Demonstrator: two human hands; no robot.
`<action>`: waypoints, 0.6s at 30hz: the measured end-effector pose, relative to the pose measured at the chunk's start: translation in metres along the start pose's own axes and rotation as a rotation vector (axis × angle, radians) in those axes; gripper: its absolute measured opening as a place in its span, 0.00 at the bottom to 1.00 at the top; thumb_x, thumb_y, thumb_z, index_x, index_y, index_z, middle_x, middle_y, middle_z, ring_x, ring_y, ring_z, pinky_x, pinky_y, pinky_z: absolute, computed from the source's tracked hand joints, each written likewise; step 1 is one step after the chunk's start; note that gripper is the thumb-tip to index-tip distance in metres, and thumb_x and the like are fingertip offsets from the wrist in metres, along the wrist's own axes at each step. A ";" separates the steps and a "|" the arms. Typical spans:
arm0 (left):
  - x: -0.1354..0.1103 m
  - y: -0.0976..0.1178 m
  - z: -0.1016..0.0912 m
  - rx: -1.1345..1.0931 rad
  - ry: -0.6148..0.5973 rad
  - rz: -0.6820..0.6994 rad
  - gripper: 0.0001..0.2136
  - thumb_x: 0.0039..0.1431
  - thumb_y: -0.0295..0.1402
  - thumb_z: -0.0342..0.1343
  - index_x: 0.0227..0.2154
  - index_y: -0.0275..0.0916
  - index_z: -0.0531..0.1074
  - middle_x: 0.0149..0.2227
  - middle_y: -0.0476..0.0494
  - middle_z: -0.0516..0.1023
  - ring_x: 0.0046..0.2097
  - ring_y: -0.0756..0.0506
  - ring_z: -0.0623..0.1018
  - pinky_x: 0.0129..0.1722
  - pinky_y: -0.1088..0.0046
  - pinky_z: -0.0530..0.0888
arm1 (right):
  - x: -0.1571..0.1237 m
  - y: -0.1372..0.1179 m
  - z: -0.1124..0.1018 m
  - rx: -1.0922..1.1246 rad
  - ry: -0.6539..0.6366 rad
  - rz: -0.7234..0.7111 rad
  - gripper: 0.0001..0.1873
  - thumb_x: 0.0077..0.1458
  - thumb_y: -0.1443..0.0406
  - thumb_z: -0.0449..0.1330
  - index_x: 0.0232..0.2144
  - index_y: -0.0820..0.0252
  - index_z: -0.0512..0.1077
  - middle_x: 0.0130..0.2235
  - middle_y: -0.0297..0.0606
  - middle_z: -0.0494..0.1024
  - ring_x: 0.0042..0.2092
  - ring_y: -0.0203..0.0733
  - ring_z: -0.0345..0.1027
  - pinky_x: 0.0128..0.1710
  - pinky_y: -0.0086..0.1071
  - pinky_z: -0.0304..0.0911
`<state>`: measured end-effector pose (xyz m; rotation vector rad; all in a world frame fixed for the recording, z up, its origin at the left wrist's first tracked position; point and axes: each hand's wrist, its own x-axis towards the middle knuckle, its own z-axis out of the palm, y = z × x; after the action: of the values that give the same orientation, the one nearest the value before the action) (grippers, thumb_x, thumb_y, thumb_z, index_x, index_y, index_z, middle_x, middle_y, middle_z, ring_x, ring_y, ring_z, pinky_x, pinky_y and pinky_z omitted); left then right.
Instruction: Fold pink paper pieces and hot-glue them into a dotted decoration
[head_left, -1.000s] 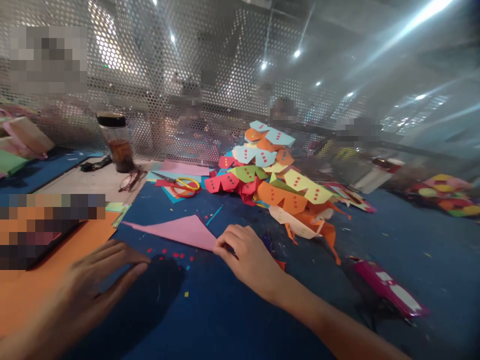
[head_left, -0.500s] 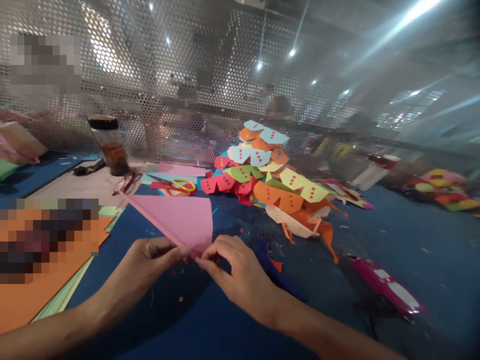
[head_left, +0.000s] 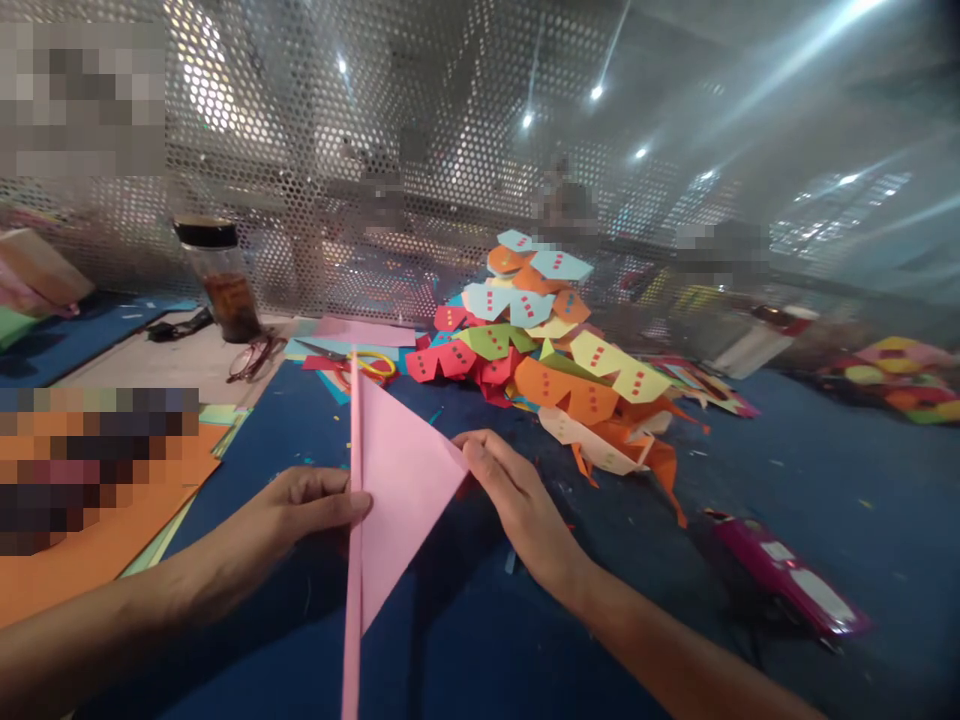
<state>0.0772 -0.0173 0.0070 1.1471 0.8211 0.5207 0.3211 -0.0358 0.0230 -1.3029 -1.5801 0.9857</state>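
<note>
A pink sheet of paper (head_left: 405, 495) is held up over the blue table, with a narrow folded strip running along its left edge and a triangular part reaching to the right. My left hand (head_left: 319, 505) pinches the folded strip, thumb in front and fingers partly hidden behind. At the triangle's right corner, my right hand (head_left: 510, 490) grips the paper between thumb and fingers. Just beyond the paper lie scissors (head_left: 375, 366) with yellow and red handles, partly covered by the strip's upper end.
Folded colored paper shapes (head_left: 559, 385) are heaped behind my right hand. A lidded jar (head_left: 229, 290) and glasses (head_left: 255, 358) stand back left. Orange sheets (head_left: 161, 495) lie at left, a magenta case (head_left: 787, 575) at right. A perforated metal screen (head_left: 300, 200) rises behind.
The pink paper has turned from slanting to nearly upright. My right hand has moved from the strip's lower end, beside my left hand, up and right to the triangle's corner.
</note>
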 end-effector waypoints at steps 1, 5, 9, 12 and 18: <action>0.000 -0.001 0.000 0.019 -0.025 -0.014 0.16 0.58 0.47 0.61 0.30 0.37 0.79 0.33 0.43 0.81 0.35 0.45 0.77 0.39 0.70 0.71 | 0.001 0.000 -0.001 0.028 -0.018 0.029 0.19 0.68 0.50 0.51 0.36 0.57 0.71 0.34 0.35 0.74 0.38 0.40 0.68 0.39 0.33 0.62; -0.001 -0.002 0.000 0.225 -0.116 -0.041 0.19 0.60 0.49 0.59 0.25 0.38 0.73 0.27 0.50 0.73 0.30 0.49 0.69 0.33 0.72 0.64 | 0.005 0.002 0.000 0.210 -0.173 0.102 0.23 0.66 0.46 0.52 0.35 0.58 0.73 0.34 0.36 0.74 0.39 0.41 0.69 0.40 0.35 0.62; -0.003 -0.001 0.004 0.419 -0.206 -0.055 0.21 0.64 0.48 0.54 0.21 0.38 0.67 0.23 0.54 0.64 0.27 0.50 0.61 0.29 0.72 0.57 | 0.003 0.006 0.006 0.306 -0.232 0.185 0.21 0.58 0.47 0.62 0.29 0.59 0.70 0.27 0.31 0.67 0.30 0.36 0.61 0.31 0.33 0.57; -0.004 -0.001 0.006 0.457 -0.211 -0.071 0.21 0.63 0.49 0.53 0.21 0.39 0.65 0.22 0.55 0.61 0.27 0.50 0.59 0.28 0.72 0.56 | 0.001 0.010 0.009 0.267 -0.173 0.217 0.20 0.55 0.49 0.65 0.26 0.60 0.70 0.26 0.30 0.63 0.28 0.34 0.57 0.27 0.31 0.52; 0.001 -0.004 0.002 0.440 -0.062 -0.046 0.19 0.61 0.51 0.54 0.27 0.39 0.68 0.26 0.54 0.63 0.29 0.50 0.62 0.30 0.74 0.59 | 0.003 0.013 0.008 0.197 -0.059 0.179 0.19 0.58 0.53 0.62 0.24 0.59 0.67 0.24 0.28 0.62 0.27 0.33 0.57 0.26 0.30 0.51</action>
<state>0.0789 -0.0195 0.0033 1.5349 0.9320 0.2689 0.3177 -0.0314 0.0085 -1.3034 -1.3878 1.2675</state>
